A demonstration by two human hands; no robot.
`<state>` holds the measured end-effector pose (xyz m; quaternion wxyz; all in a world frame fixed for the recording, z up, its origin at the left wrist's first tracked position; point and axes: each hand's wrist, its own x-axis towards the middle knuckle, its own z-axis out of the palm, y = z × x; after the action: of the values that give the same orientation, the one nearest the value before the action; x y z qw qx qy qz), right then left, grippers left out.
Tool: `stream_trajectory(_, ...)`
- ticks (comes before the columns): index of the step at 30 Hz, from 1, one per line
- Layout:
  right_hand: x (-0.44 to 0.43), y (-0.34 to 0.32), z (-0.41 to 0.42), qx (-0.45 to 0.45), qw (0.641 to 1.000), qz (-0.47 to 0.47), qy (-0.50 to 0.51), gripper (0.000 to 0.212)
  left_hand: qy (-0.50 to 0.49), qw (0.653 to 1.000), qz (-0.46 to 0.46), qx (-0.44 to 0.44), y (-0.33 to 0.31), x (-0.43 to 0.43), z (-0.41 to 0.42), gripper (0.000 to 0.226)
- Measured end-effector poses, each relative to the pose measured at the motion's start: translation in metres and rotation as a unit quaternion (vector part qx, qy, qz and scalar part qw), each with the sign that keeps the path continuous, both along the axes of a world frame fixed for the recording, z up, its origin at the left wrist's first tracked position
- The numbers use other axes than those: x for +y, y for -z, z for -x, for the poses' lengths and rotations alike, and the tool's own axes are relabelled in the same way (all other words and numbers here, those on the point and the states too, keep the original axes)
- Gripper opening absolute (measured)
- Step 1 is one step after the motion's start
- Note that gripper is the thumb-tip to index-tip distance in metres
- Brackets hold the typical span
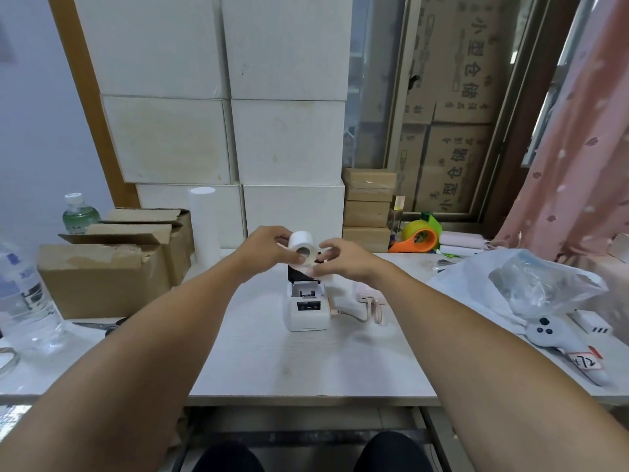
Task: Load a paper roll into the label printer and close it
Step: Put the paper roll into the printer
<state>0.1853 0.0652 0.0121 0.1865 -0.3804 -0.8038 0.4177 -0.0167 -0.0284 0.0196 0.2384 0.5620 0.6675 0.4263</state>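
A small white label printer [305, 313] stands in the middle of the white table [306, 366], its lid raised and the dark paper bay showing. Above the bay I hold a white paper roll [303, 251], its hollow core facing me. My left hand [269, 248] grips the roll from the left with thumb and fingers. My right hand [335, 258] is at the roll's right side, fingertips pinching its loose paper end. The printer's lid is partly hidden behind my hands.
Open cardboard boxes [109, 274] and water bottles [20, 294] stand on the left, with scissors [102, 326] near them. A pink device with a cable [369, 298] lies right of the printer. A plastic bag [531, 284], a white controller [561, 342] and an orange tape dispenser [420, 238] are on the right.
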Motion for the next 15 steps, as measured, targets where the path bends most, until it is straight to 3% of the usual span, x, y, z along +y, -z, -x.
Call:
stream_trajectory(3, 0.000, 0.005, -0.005, -0.010, 0.999, 0.033, 0.007, 0.060, -0.004, 0.997, 0.005, -0.079, -0.006, -0.004, 0.003, 0.035)
stream_trajectory(5, 0.001, 0.008, -0.004, 0.006, 0.998, 0.061, 0.010, 0.060, 0.002, 0.995, 0.005, -0.099, -0.009, -0.005, 0.004, 0.035)
stream_trajectory(10, -0.005, -0.002, 0.003, 0.116, 0.972, 0.204, -0.010, 0.028, 0.021, 0.992, -0.003, -0.124, -0.014, -0.007, 0.002, 0.035)
stream_trajectory(15, -0.003, -0.002, 0.005, 0.117, 0.981, 0.143, 0.061, 0.020, 0.022, 0.990, -0.007, -0.143, -0.013, -0.008, 0.005, 0.039)
